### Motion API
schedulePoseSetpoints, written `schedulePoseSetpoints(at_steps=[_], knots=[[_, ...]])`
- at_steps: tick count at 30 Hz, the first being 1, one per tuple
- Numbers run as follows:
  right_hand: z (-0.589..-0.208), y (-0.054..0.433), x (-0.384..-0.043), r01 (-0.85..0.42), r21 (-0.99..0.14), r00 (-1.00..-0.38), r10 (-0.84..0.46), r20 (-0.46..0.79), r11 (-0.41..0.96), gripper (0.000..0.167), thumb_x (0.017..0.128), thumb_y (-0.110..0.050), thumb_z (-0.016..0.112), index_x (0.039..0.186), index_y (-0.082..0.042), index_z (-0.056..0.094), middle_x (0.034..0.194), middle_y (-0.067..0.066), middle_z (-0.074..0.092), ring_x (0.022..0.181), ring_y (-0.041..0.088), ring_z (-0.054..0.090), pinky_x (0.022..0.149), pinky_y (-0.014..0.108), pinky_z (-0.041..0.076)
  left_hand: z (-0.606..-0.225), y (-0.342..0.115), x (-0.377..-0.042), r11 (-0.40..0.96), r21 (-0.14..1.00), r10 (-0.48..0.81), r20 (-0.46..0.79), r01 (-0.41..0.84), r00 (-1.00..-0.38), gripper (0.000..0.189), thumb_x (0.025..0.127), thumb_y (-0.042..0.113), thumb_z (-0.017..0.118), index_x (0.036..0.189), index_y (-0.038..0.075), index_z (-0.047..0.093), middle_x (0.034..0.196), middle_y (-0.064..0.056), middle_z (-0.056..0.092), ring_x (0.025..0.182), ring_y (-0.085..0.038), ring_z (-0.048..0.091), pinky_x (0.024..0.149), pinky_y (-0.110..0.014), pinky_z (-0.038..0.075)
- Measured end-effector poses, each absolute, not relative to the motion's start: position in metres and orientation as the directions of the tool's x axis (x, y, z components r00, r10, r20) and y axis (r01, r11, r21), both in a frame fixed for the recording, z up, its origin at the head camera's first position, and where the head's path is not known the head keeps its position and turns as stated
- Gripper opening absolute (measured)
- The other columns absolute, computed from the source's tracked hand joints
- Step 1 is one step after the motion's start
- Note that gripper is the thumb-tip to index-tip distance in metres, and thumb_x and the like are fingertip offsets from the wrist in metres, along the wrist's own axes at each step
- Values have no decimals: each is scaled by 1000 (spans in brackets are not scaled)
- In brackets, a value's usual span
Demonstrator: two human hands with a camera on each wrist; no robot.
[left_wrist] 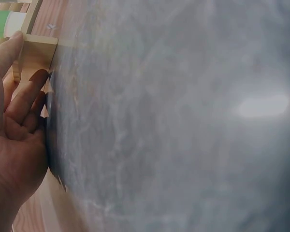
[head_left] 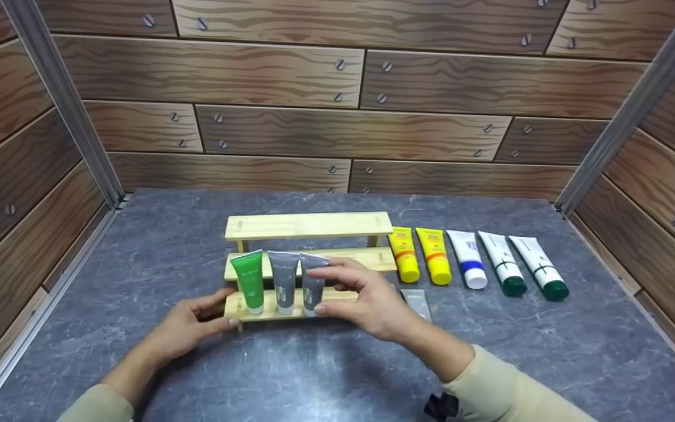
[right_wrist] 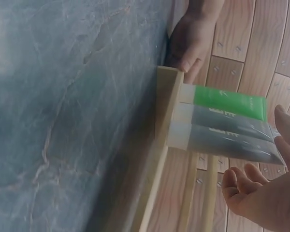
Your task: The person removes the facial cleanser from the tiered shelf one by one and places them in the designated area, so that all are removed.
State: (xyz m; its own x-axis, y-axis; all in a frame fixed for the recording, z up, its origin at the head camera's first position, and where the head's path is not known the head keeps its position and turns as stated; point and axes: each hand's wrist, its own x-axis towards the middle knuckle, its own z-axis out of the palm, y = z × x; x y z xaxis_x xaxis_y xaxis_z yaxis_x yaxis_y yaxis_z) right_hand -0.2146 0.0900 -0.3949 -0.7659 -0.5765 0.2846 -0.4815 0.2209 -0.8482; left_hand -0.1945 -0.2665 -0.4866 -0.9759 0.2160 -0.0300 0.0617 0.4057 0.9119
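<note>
A three-step wooden rack [head_left: 308, 225] stands on the table. Upright on its lowest step are a green tube [head_left: 249, 284], a grey tube [head_left: 283, 284] and a second grey tube [head_left: 313, 290], all caps down. My left hand [head_left: 182, 328] holds the left end of that step; the left wrist view shows the thumb on the board's upper edge and fingers below it. Around the rightmost grey tube hovers my right hand [head_left: 372, 302], thumb and fingers spread. In the right wrist view, its relaxed fingers [right_wrist: 246, 183] lie beside the tubes' top ends without gripping them.
Another grey tube [head_left: 416, 303] lies flat beyond my right wrist, partly hidden. Right of the rack lie two yellow tubes [head_left: 433, 257], a white tube with a blue band [head_left: 467, 259] and two white tubes with green caps [head_left: 502, 264]. Wood-patterned walls [head_left: 290, 76] enclose the table.
</note>
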Motion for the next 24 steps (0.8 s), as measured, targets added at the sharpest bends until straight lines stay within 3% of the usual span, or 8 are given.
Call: schedulePoseSetpoints(at_steps=[9,16,24], knots=[[-402,81,-216,-474,-857,-765,-576,287,202,55,89,-11,87,141,-14,70,129,1,64,122,23,59,108,48,52,-485,-267,-194,407,911,218,-25,68,-976,73,95,28,83,155,4,50,157,-22,49,141,-38,53,116,-49,44],[-407,80,-217,-430,-880,-793,-550,262,201,59,89,-14,87,145,-19,68,123,5,65,117,24,65,107,53,53,-488,-266,-195,377,922,232,-2,88,-973,73,95,25,83,155,-1,49,151,-25,55,137,-35,57,107,-27,50],[-410,80,-220,-366,-919,-822,-514,244,149,55,90,-6,84,143,-9,68,127,13,70,109,31,71,92,36,62,-487,-266,-194,411,908,212,-7,83,-977,73,94,26,83,155,2,50,154,-22,53,140,-37,54,117,-49,42]])
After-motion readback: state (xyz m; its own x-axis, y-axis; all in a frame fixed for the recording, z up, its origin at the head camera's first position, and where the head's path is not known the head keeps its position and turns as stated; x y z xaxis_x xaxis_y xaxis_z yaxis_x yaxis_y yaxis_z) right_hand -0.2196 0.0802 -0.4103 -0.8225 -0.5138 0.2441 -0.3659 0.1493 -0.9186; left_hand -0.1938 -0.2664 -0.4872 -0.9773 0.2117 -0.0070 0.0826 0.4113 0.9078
